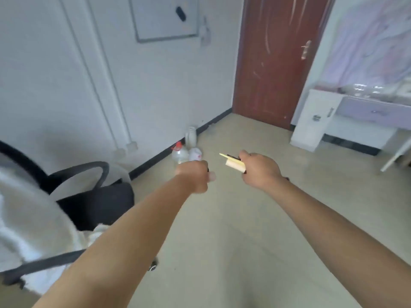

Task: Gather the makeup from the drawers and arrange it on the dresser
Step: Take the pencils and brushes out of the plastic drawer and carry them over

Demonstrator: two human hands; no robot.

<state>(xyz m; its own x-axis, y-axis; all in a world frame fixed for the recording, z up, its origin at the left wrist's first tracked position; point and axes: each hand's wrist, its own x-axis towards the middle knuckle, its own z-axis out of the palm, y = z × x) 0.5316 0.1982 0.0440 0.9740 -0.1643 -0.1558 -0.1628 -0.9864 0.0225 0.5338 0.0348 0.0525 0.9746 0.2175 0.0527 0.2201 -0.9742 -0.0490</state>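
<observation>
My right hand [259, 170] grips a small bundle of makeup items [234, 164]: a cream-coloured tube, a thin yellow stick and something dark poking out to the left. My left hand [195, 175] is curled into a fist around a small dark item that is almost hidden; only a black tip shows by the thumb. Both arms are stretched out in front of me above the floor. The white dresser [311, 121] with a lilac drawer front [375, 112] stands at the far right, well away from both hands. The view is blurred.
A black office chair [93, 196] with white clothing draped over it stands at the left. Plastic bottles [181, 153] sit on the floor by the wall. A brown door [273, 63] is shut ahead. A whiteboard [164, 16] hangs on the wall.
</observation>
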